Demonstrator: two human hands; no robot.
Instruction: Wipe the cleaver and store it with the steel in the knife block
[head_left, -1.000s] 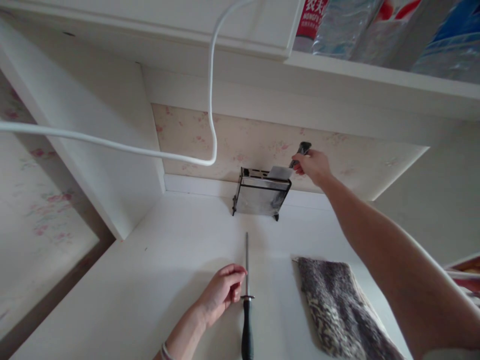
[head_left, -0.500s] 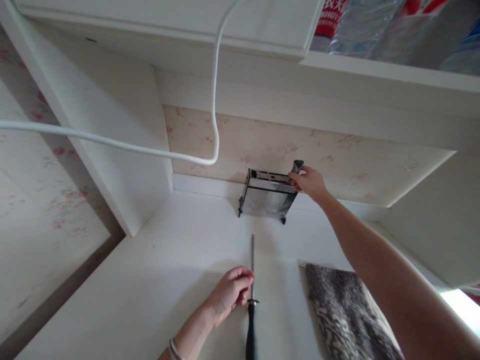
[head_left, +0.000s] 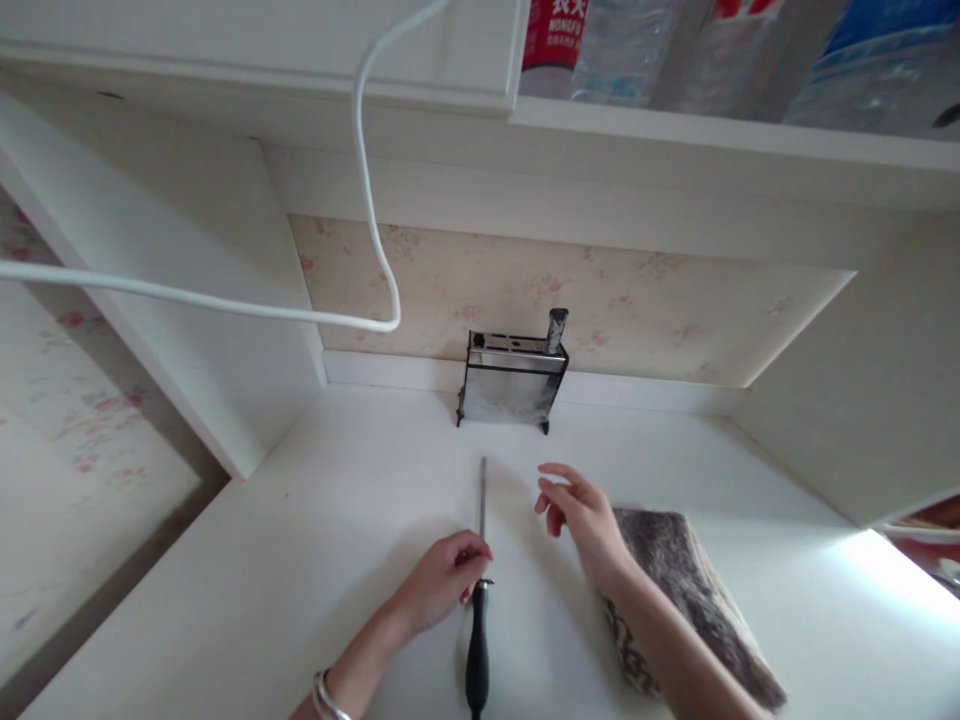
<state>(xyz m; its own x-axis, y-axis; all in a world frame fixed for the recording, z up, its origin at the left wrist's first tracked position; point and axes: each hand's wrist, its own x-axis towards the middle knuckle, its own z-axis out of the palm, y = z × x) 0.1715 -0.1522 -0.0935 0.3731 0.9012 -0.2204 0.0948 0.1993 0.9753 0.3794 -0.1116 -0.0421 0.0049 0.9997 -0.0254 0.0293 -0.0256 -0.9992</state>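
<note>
A sharpening steel (head_left: 477, 640) with a black handle and thin metal rod points away from me over the white tabletop. My left hand (head_left: 448, 575) is closed on its rod just above the guard, with some of the fingers hidden behind the hand. To the right, my right hand (head_left: 577, 510) hovers with loosely bent fingers apart and nothing in them. Against the back wall stands a metal knife block (head_left: 508, 393) with slots in its top. A dark patterned handle (head_left: 556, 328) sticks up from its right end, tilted slightly.
A folded brown patterned cloth (head_left: 694, 595) lies at the right, partly under my right forearm. A white cable (head_left: 247, 308) hangs across the left. Overhead is a white cabinet (head_left: 420, 65), with plastic bottles (head_left: 622, 50) on its open shelf.
My right hand has let go of the dark handle in the knife block and come back towards me, above the table. The left hand stays at the steel. The view has shifted slightly.
</note>
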